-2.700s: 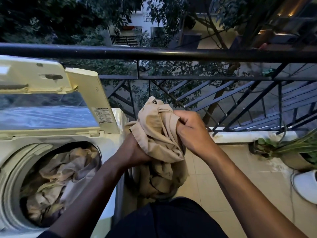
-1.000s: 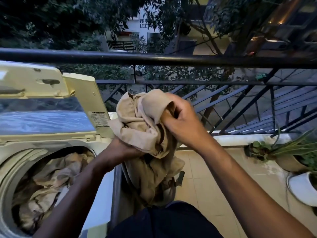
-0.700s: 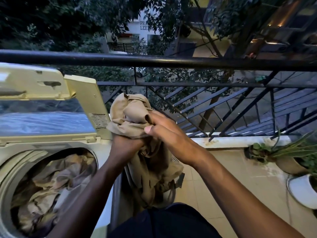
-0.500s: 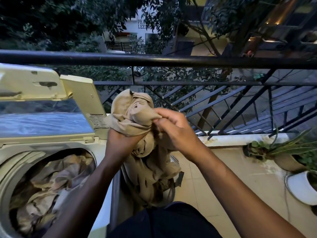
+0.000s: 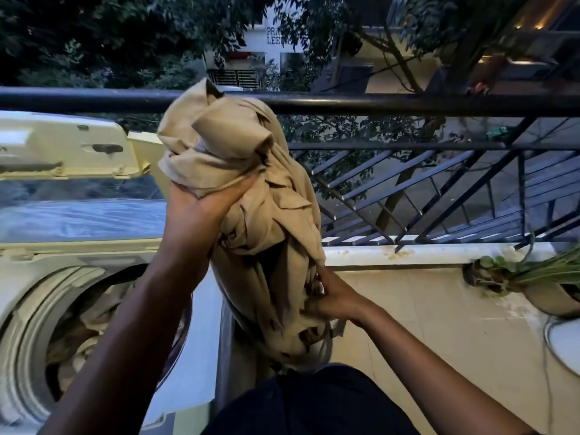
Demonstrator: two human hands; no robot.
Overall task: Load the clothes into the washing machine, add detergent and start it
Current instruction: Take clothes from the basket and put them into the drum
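Hands: we are gripping one bundled garment with both. Our left hand (image 5: 204,205) is holding the beige garment (image 5: 251,215) high, fingers curled into its bunched upper folds at railing height. Our right hand (image 5: 332,301) is reaching in lower on the bundle's right side, fingers buried in the hanging folds and pinching cloth.

Starting at the left, the washing machine (image 5: 28,265) is standing with its lid (image 5: 62,146) raised, and clothes (image 5: 81,328) are already lying in the drum. The garment is hanging just right of the opening, in the air above the balcony floor (image 5: 439,324), not yet over the drum.

Handling, as we are judging it: the cloth is looking soft, limp and light, with no stiffness to carry its own shape; loose tails are drooping below the lower hand and could snag on the drum rim. We are advising a hold on the gathered mass, top and underside, rather than on an edge. Further right, the railing (image 5: 408,103) and a potted plant (image 5: 533,277) are standing well apart from the work.
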